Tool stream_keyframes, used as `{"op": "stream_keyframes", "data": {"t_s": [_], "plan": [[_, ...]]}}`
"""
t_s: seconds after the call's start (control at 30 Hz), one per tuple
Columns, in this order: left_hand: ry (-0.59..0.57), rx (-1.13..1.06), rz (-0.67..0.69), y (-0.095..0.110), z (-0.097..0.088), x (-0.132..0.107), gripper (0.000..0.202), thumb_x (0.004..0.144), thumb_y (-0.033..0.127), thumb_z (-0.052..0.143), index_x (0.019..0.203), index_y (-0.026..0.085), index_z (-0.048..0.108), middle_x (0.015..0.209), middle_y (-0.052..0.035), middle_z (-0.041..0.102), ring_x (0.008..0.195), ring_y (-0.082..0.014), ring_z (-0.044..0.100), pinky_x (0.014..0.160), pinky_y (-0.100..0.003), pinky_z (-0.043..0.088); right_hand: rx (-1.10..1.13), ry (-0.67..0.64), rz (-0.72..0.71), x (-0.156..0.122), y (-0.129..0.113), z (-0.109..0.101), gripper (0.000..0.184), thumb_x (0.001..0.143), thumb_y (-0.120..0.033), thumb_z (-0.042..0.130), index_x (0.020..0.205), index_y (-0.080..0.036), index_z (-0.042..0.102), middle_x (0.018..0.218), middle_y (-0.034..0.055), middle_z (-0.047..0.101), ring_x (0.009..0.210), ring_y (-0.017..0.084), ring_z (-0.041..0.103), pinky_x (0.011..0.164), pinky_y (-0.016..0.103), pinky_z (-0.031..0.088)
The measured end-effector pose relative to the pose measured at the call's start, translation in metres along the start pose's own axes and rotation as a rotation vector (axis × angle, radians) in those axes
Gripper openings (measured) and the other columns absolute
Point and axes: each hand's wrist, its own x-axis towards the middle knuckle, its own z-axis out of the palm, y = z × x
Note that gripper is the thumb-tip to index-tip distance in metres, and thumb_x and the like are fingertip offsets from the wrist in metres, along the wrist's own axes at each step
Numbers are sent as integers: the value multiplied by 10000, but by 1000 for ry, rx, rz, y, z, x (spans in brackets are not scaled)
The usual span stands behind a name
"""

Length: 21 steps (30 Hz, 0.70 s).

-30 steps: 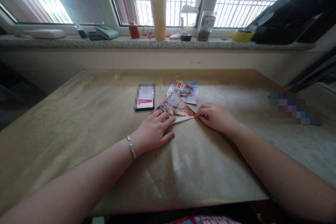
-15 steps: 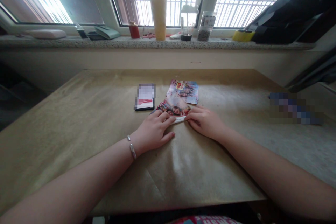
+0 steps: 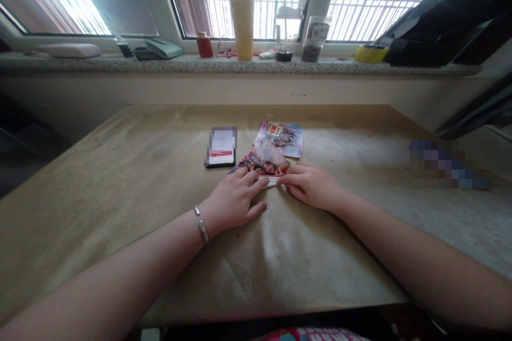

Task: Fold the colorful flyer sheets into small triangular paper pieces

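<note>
A colourful printed paper sheet [image 3: 276, 150] lies on the tan table [image 3: 120, 197], partly folded, with a narrow white strip along its near edge. My left hand [image 3: 238, 197] rests on the sheet's lower left corner, fingers stretched out and thumb apart, pressing it down; a silver bangle circles that wrist. At the near right end of the white strip, my right hand [image 3: 310, 184] has its fingers and thumb pressed together on the folded edge. Its fingertips partly hide that corner.
A phone [image 3: 222, 146] lies left of the sheet. Far right is a blurred flat item [image 3: 448, 165]. Along the stone windowsill [image 3: 200, 66] stand a tall drink cup [image 3: 242, 18], a red bottle [image 3: 204, 45], a clear jar [image 3: 314, 40] and yellow tape [image 3: 371, 53].
My right hand has shifted slightly left along the folded edge, and the white strip looks flatter. The left hand stays in place.
</note>
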Motion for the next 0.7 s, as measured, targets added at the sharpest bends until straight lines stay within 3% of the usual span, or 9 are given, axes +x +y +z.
{"op": "stream_keyframes", "data": {"t_s": [0.13,0.7], "plan": [[-22,21,45,1,-4,-1,526,904,436,454,1381,221,404,1143,-112,529,1000,-257,468,909,-406,401,-77,-17,-44,0,0,-1,286,878,-176,465,1054,-240,682,931,60,641,862,187,550,744,288,420],[-13,38,55,-2,2,-3,516,918,466,423,1379,234,415,1187,-108,508,1065,-271,433,968,-424,362,-129,-59,-132,0,6,-3,246,856,-167,479,1005,-200,672,936,75,630,873,197,523,728,295,415]]}}
